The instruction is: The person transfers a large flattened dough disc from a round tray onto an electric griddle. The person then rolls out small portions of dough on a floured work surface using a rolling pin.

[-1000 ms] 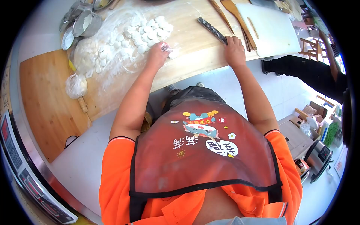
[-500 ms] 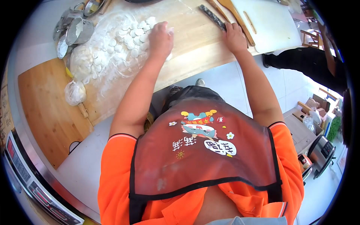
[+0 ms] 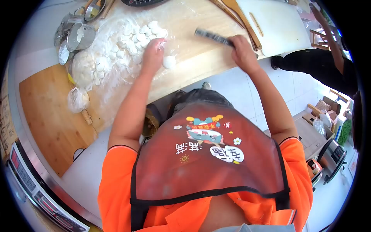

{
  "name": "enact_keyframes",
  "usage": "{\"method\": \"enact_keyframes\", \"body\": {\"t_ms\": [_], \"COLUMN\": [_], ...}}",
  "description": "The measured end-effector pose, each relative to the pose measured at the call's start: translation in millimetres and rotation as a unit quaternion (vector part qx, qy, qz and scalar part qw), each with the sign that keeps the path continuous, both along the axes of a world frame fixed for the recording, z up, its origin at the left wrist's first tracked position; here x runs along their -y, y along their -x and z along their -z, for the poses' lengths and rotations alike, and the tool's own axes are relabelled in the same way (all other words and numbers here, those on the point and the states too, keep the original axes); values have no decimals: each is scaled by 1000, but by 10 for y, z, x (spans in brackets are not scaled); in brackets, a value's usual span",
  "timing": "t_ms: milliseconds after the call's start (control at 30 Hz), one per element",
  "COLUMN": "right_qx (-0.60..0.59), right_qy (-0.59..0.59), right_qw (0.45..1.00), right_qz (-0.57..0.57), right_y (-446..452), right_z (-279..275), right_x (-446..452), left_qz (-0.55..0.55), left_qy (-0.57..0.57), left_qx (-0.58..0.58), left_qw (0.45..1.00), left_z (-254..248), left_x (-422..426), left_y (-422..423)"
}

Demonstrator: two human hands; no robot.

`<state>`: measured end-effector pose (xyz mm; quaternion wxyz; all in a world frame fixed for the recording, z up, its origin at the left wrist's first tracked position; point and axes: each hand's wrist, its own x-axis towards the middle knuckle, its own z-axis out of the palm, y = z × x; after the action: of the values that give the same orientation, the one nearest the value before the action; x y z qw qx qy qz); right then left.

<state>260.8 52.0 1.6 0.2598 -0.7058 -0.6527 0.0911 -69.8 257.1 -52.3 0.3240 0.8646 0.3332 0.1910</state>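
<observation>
My left hand (image 3: 154, 57) is over the floured board, its fingers curled together; a bit of white shows at the fingertips, too small to name. Just right of it lies a flat white dough round (image 3: 169, 62). Left of and beyond this hand, many small dough pieces (image 3: 140, 37) are spread in flour. My right hand (image 3: 243, 52) is wrapped around one end of a dark, mottled stick (image 3: 212, 36), which points left and away across the wooden work board (image 3: 189, 54). The stick is somewhat blurred, and its held end is mostly hidden.
Metal pots (image 3: 81, 36) stand at the back left. A plastic-wrapped lump (image 3: 78, 99) rests near a brown wooden board (image 3: 50, 120). Wooden tools (image 3: 243, 19) lie beside a white cutting board (image 3: 276, 29). At right is another person in dark clothes (image 3: 309, 63).
My left hand has drawn left and slightly toward me, leaving the dough round in view. The stick in my right hand has swung left, away from the wooden tools.
</observation>
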Motion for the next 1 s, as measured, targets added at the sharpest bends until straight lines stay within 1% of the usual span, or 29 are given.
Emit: {"method": "enact_keyframes", "body": {"t_ms": [67, 100, 167, 233, 267, 367, 400, 467, 533, 567, 600, 700, 733, 833, 867, 933, 967, 1000], "right_qx": [1, 18, 11, -5, 20, 55, 86, 130, 162, 162, 161, 162, 165, 149, 150, 172, 180, 172], "right_qy": [22, 22, 18, 31, 83, 16, 47, 45, 52, 43, 34, 5, -4, 45, 39, 80, 96, 89], "right_qw": [997, 993, 984, 976, 968, 981, 983, 986, 985, 985, 986, 987, 986, 986, 987, 982, 979, 981], "right_qz": [-78, -114, -175, -215, -237, -186, -155, -91, -35, -28, -22, -22, -29, -51, -32, -12, -11, -4], "right_y": [317, 461, 711, 905, 959, 1205, 1282, 1415, 1488, 1491, 1474, 1387, 1387, 1401, 1434, 1512, 1519, 1529], "right_z": [-47, -31, -9, 34, 31, -29, 12, 48, 158, 220, 258, 417, 420, 245, 279, 209, 202, 218], "right_x": [199, 236, 236, 174, 146, 95, 90, -10, -247, -415, -606, -1164, -1217, -1059, -844, -457, -379, -428], "left_qz": [14, 33, 78, 98, 109, 25, -7, -64, -53, -48, -39, -20, -8, 48, 52, -15, -46, -59], "left_qy": [119, 119, 120, 91, 77, 170, 187, 218, 121, 73, 81, 202, 246, 143, 114, 105, 103, 88], "left_qx": [-73, -122, -222, -269, -293, -281, -247, -182, -161, -151, -176, -220, -222, -207, -238, -160, -122, -109], "left_qw": [990, 985, 964, 954, 947, 944, 951, 957, 978, 985, 980, 954, 943, 967, 963, 981, 986, 988], "left_z": [-439, -491, -544, -506, -485, -473, -476, -514, -402, -339, -374, -390, -508, -393, -498, -491, -458, -443], "left_x": [-4, 5, 35, 17, 9, 91, 182, 411, 554, 598, 575, 312, 239, 213, 302, 511, 605, 679], "left_y": [66, 55, 19, -18, -20, -14, -38, -107, -102, -71, -75, -80, -116, -55, -78, 0, 45, 81]}}
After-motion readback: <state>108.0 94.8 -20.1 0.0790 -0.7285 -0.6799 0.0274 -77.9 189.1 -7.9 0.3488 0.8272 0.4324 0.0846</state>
